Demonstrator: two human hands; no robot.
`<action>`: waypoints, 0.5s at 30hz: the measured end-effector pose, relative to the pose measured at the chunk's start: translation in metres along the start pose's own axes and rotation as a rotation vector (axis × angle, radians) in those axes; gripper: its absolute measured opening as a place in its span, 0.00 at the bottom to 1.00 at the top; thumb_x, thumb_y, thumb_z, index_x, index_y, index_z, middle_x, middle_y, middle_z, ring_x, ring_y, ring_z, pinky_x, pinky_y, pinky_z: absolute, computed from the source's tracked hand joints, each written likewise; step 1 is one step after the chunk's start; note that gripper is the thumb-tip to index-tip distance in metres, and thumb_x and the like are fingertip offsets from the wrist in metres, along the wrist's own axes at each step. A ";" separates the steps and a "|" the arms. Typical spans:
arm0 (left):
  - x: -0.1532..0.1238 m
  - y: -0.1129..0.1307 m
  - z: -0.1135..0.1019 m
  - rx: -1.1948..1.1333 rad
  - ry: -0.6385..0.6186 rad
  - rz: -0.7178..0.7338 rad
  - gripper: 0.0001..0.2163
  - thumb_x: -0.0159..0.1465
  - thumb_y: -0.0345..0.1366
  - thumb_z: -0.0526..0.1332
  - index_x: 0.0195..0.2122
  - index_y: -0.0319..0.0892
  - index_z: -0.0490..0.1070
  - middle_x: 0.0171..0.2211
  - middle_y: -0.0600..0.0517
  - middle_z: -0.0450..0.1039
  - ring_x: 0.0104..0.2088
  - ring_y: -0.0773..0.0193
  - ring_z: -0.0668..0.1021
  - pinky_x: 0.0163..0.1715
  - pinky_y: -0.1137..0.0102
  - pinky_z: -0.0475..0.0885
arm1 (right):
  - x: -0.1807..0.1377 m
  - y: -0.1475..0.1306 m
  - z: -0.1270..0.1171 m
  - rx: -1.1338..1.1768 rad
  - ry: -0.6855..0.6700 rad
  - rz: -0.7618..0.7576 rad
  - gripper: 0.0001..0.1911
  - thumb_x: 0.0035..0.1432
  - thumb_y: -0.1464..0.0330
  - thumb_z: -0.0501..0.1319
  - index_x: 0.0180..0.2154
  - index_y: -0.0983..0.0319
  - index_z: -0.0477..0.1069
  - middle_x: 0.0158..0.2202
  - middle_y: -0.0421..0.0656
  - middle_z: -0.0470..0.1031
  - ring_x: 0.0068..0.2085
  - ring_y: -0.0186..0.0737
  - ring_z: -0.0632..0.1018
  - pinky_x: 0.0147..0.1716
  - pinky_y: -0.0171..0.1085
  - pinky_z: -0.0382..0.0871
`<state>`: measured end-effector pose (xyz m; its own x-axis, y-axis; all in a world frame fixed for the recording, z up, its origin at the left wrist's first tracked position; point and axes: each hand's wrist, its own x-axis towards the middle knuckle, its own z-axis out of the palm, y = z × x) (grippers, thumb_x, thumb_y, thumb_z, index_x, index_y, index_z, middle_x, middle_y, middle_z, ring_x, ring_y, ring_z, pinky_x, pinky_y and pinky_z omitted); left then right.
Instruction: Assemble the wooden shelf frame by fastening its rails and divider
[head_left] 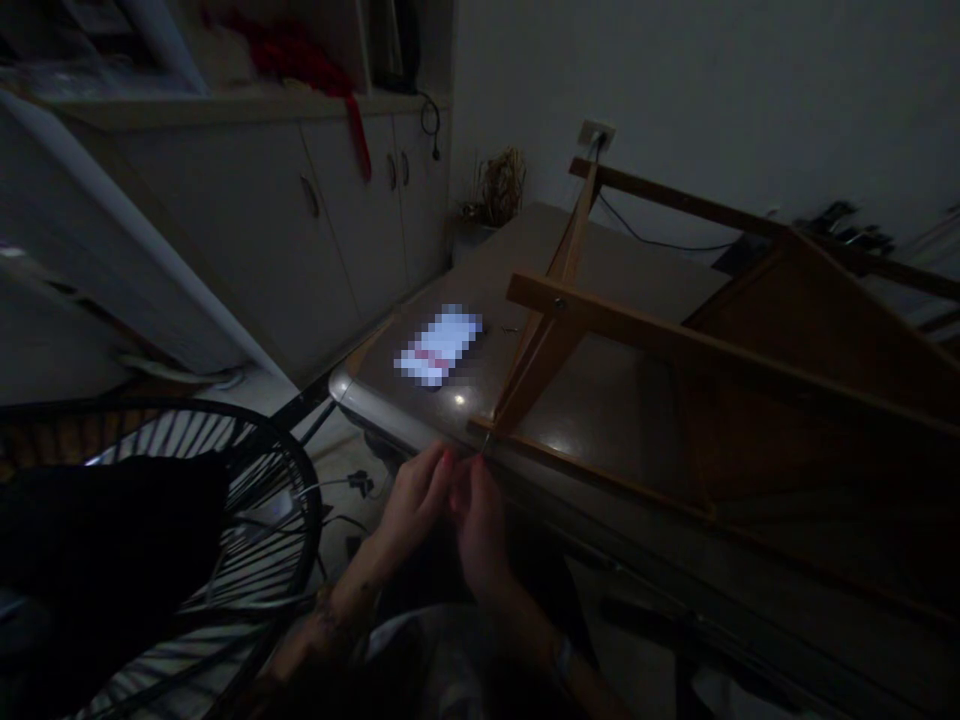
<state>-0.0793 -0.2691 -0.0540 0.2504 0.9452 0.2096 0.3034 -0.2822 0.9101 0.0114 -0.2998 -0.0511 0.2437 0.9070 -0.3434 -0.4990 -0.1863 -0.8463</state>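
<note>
Close together at the near edge of the table are my two hands. My left hand (414, 492) is closed, its thumb and fingers pressed together; whatever is in them is too dark to make out. Beside it, my right hand (481, 525) pinches a thin metal rod (487, 441), whose upper part reaches the near end of a wooden frame (637, 325). That frame has long slats and crossing legs and rests tilted on the table (420, 400). Left of the frame, a lit phone (440, 345) lies flat, and a few small screw-like pieces (510, 329) lie nearby.
At the left stands a round black wire chair (311, 500) with dark cloth (112, 540) on it. White cabinets (247, 200) line the back left. A dried plant (502, 185) stands behind the table, and a cable runs from a wall socket (596, 133). Light is dim.
</note>
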 end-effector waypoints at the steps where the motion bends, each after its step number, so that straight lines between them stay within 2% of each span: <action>1: 0.000 0.001 0.000 -0.008 0.002 0.002 0.15 0.71 0.42 0.46 0.29 0.42 0.62 0.24 0.56 0.65 0.24 0.69 0.69 0.25 0.74 0.63 | 0.000 0.000 0.001 0.036 -0.007 0.011 0.28 0.48 0.41 0.59 0.22 0.60 0.61 0.18 0.33 0.58 0.21 0.29 0.59 0.22 0.30 0.56; 5: 0.002 0.006 0.000 -0.052 0.015 -0.002 0.14 0.71 0.42 0.47 0.31 0.41 0.64 0.25 0.56 0.66 0.24 0.69 0.70 0.25 0.75 0.63 | -0.002 -0.001 0.005 0.165 -0.008 0.065 0.28 0.47 0.43 0.61 0.21 0.59 0.57 0.18 0.32 0.54 0.22 0.29 0.57 0.25 0.30 0.58; 9: 0.002 0.008 0.002 -0.119 0.052 -0.021 0.15 0.70 0.43 0.48 0.31 0.41 0.64 0.25 0.56 0.66 0.25 0.70 0.69 0.25 0.75 0.63 | -0.003 0.002 0.006 0.202 -0.041 0.084 0.26 0.51 0.45 0.58 0.21 0.58 0.54 0.18 0.31 0.50 0.22 0.30 0.57 0.28 0.31 0.62; 13: 0.001 0.010 0.004 -0.183 0.064 -0.091 0.16 0.70 0.46 0.49 0.33 0.41 0.66 0.26 0.56 0.67 0.26 0.69 0.70 0.27 0.76 0.65 | -0.004 0.005 0.006 0.205 -0.031 0.113 0.24 0.52 0.45 0.57 0.23 0.58 0.55 0.18 0.31 0.49 0.21 0.30 0.55 0.26 0.31 0.60; 15: 0.002 0.010 0.004 -0.258 0.030 -0.153 0.17 0.69 0.48 0.48 0.35 0.41 0.67 0.25 0.56 0.68 0.25 0.69 0.71 0.26 0.75 0.67 | -0.004 0.006 0.007 0.240 -0.034 0.108 0.25 0.51 0.45 0.59 0.23 0.58 0.55 0.18 0.30 0.49 0.20 0.30 0.53 0.24 0.31 0.58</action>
<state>-0.0719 -0.2705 -0.0460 0.1916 0.9790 0.0702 0.0905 -0.0889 0.9919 0.0015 -0.3022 -0.0518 0.1521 0.8998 -0.4089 -0.7042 -0.1916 -0.6836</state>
